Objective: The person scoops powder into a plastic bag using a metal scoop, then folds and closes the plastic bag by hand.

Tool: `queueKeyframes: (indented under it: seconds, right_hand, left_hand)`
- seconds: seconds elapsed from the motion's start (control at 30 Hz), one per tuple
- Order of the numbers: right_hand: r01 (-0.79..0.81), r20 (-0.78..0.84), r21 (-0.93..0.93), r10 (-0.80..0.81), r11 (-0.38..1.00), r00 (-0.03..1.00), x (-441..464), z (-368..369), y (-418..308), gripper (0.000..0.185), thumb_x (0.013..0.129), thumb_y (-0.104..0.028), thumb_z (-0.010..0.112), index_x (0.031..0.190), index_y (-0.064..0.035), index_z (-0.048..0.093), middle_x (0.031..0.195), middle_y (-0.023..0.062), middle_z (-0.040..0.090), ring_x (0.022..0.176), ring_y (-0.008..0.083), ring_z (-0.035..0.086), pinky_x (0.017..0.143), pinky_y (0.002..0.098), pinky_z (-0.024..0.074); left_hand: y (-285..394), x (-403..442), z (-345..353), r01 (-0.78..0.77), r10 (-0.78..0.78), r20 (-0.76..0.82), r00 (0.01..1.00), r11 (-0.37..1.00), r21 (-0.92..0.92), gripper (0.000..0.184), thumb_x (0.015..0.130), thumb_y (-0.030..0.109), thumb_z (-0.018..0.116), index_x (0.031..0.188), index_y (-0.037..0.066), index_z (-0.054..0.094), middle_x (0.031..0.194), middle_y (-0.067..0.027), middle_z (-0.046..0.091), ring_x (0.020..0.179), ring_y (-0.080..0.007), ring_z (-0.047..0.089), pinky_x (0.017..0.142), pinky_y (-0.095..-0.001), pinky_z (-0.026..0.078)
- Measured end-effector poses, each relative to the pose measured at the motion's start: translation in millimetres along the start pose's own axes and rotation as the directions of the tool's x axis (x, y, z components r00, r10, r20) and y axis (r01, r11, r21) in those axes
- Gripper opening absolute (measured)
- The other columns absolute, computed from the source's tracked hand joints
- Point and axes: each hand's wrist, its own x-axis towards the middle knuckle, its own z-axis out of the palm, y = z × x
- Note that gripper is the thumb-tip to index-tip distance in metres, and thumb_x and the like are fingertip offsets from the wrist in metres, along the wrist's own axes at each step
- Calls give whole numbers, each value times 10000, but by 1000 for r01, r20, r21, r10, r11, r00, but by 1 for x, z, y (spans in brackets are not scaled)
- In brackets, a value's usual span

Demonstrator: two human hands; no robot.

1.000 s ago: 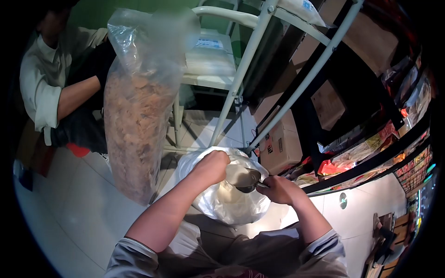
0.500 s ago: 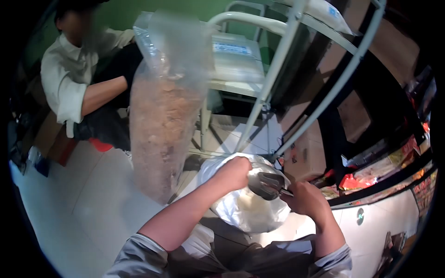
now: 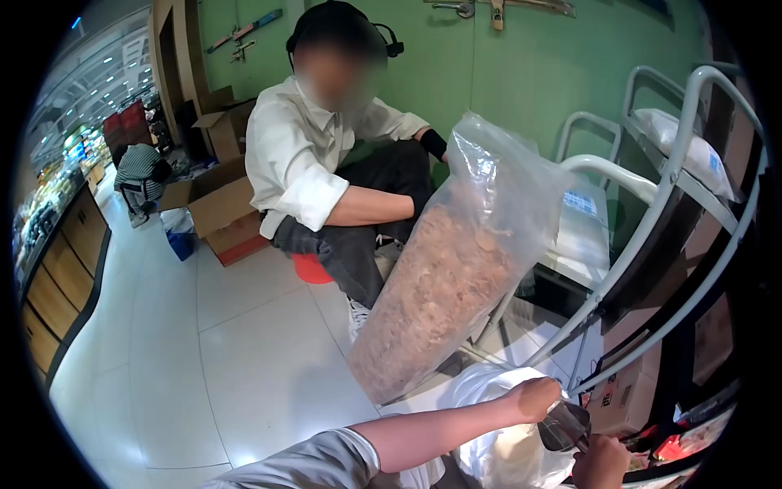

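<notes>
Your right grip is closed around the handle of the scoop, low at the right of the view. The scoop's dark, shiny bowl sits at the mouth of the white bag, between your two hands. Your left grip is just beside the bowl, at the bag's rim, with your fingers curled in; you cannot tell from this angle whether they pinch the plastic or nothing. Your left forearm crosses over the white bag, which stands low in front of you; something pale shows through its side, too unclear to name.

Beyond your forearm, the big bag leans on a slant, its lower end on the tiled floor. It is clear plastic, filled with brown, flaky pieces to well above the middle, and its upper part is loose.

Behind it, facing you, a co-worker in a white shirt and black cap sits on a red stool. Both their forearms reach toward the big bag, one with a black band at the wrist; their hands are mostly hidden.

To your right stands a pale metal frame, with a box near its foot. An opened carton is on the floor behind the co-worker.
</notes>
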Motion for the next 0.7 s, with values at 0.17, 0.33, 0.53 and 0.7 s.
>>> queueKeyframes:
  seconds: [0.17, 0.33, 0.53, 0.7]
  right_hand:
    - [-58, 13, 8, 58, 998, 998, -8, 9, 7, 188, 790, -221, 663, 804, -37, 625, 761, 195, 649, 734, 380, 648, 648, 471, 517]
    - [-89, -15, 46, 90, 995, 996, -18, 1, 7, 183, 785, -216, 678, 845, -53, 625, 759, 192, 649, 737, 376, 650, 645, 472, 513]
    - [-102, -2, -5, 102, 995, 995, -22, 12, 10, 187, 769, -215, 704, 860, -67, 635, 759, 169, 658, 709, 360, 656, 612, 464, 519]
    - [-80, -104, -84, 72, 993, 992, -24, 23, 10, 141, 775, -207, 699, 818, -84, 646, 731, 130, 650, 647, 336, 658, 565, 436, 525]
  left_hand:
    - [-1, 4, 5, 36, -33, 34, 999, 997, -75, 111, 639, -61, 595, 746, -75, 616, 808, -250, 630, 817, -412, 641, 701, -434, 528]
    - [8, 1, -4, 49, -48, 58, 997, 999, -18, 147, 641, -60, 599, 786, -78, 619, 834, -254, 635, 826, -416, 642, 703, -433, 529]
    - [8, 3, 0, 66, -66, 62, 996, 998, 0, 144, 653, -52, 610, 793, -72, 636, 867, -253, 648, 835, -406, 656, 700, -427, 539]
    - [10, 4, -3, 98, -99, 84, 992, 995, 19, 139, 659, -42, 610, 789, -70, 648, 855, -255, 650, 820, -400, 661, 688, -430, 543]
